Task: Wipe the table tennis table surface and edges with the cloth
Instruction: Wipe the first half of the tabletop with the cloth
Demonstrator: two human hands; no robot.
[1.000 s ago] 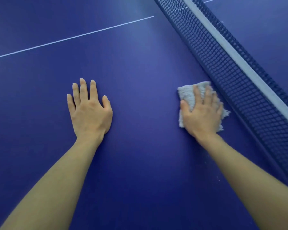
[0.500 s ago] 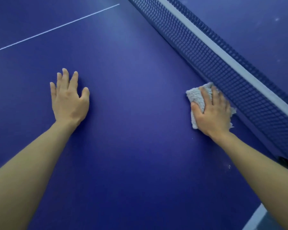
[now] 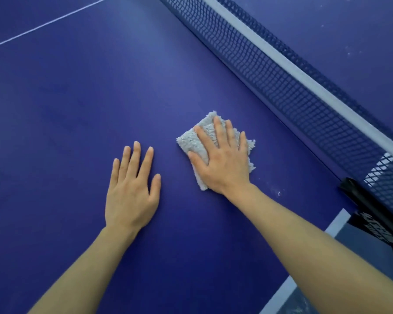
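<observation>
Right hand (image 3: 222,162) lies flat, fingers (image 3: 218,132) straight, pressing the grey cloth (image 3: 191,141) on the blue surface (image 3: 77,98) near the net (image 3: 304,91); left hand (image 3: 132,189) rests flat beside it, gripping nothing. Wiping outward, fingers might snag the mesh.

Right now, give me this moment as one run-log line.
step: surface wipe | right hand: flat on cloth | left hand: flat on table | net: apart from cloth

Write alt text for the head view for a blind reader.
A person's right hand presses a folded grey cloth flat on a blue table tennis table near the net. The left hand rests flat beside it.
</observation>
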